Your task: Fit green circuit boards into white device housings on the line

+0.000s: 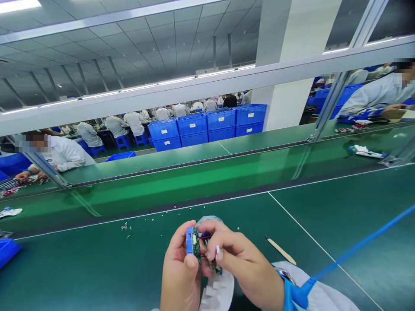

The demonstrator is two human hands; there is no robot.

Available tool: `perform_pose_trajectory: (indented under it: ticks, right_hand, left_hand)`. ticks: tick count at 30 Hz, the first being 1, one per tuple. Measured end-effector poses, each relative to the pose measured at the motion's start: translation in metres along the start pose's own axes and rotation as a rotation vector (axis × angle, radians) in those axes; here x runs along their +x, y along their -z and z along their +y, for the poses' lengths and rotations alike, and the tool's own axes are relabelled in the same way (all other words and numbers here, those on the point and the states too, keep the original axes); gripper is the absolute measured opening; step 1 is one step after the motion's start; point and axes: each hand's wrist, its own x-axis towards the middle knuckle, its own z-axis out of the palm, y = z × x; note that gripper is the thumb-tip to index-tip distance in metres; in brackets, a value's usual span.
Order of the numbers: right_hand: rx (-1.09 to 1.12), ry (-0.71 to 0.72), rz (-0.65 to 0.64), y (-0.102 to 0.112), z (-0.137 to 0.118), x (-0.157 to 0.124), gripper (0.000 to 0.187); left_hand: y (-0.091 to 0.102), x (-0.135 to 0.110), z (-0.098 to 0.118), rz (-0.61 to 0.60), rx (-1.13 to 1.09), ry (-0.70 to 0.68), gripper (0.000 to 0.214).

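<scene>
My left hand (180,270) is closed round a small blue part with a green circuit board (193,242), held upright near the front edge of the green bench (97,263). My right hand (240,263) pinches at the board's right side, where red and dark wires show. A blue wrist strap (296,293) with a blue coiled cord (366,242) sits on my right wrist. Under my hands lies a white backing sheet (217,291).
A thin wooden stick (280,250) lies on the bench right of my hands. Small white scraps (126,226) dot the bench. A green conveyor belt (194,181) runs behind. Seated people in white coats work at left, right and back, near stacked blue crates (207,125).
</scene>
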Motion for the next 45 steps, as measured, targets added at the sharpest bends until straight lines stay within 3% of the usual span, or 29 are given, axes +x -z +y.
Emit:
perform_pose_trajectory:
  ticks: [3,8,12,29,35,38,43,45]
  right_hand:
    - [-0.015,-0.005,0.073,0.002,-0.005,0.002,0.029]
    - [-0.220,0.062,-0.081,0.004,-0.028,0.008,0.025]
    - [-0.370,0.103,-0.126,0.002,-0.042,0.013,0.023]
    - [-0.522,0.075,-0.169,0.002,-0.038,0.009,0.025]
    - [-0.610,0.049,-0.165,0.005,-0.038,0.005,0.024]
    - [-0.647,0.039,-0.184,0.007,-0.039,0.002,0.025]
    - [-0.647,-0.031,-0.217,0.011,-0.038,0.001,0.028]
    - [-0.628,-0.071,-0.229,0.013,-0.036,0.000,0.030]
  left_hand:
    - [0.001,-0.001,-0.003,0.014,0.103,-0.083,0.051]
    - [-0.022,-0.013,-0.003,0.160,0.159,-0.190,0.058]
    - [-0.031,-0.020,-0.002,0.150,0.172,-0.187,0.053]
    - [-0.015,-0.025,-0.003,0.057,0.233,-0.133,0.045]
    - [0.004,-0.024,0.005,-0.289,0.708,-0.291,0.042]
    - [0.005,-0.026,0.007,-0.390,0.787,-0.283,0.049]
    - [0.000,-0.030,0.004,-0.246,1.062,-0.368,0.045]
    - [-0.001,-0.030,0.003,-0.275,1.259,-0.420,0.044]
